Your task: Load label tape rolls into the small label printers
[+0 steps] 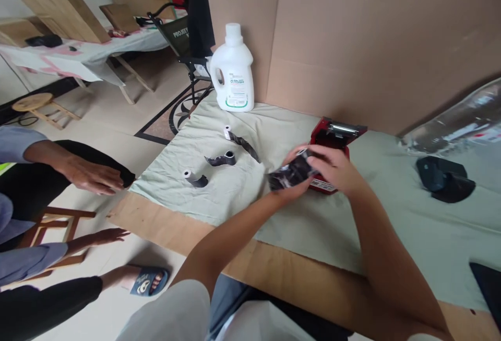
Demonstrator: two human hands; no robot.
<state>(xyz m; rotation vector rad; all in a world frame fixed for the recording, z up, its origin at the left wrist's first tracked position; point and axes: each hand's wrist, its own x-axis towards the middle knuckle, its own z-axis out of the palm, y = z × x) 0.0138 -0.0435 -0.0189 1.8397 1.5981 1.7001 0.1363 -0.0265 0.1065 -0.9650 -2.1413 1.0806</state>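
Both my hands hold a roll of paper with a dark printed strip [290, 172] just in front of a small red printer [337, 133] with its lid raised. My left hand [287, 187] cups the strip from below. My right hand [333, 169] grips it from above, next to the printer. Three more small rolls with dark strips trailing lie on the pale green cloth [305, 221]: one at the far side [227, 132], one in the middle [229, 157], one nearest the cloth's left edge [188, 174].
A white detergent bottle [233, 72] stands at the back against a cardboard wall [352, 33]. A black device [444, 178] lies at the right. Another person sits at the left, a hand [94, 177] on the knee. A folding chair [183, 38] stands behind.
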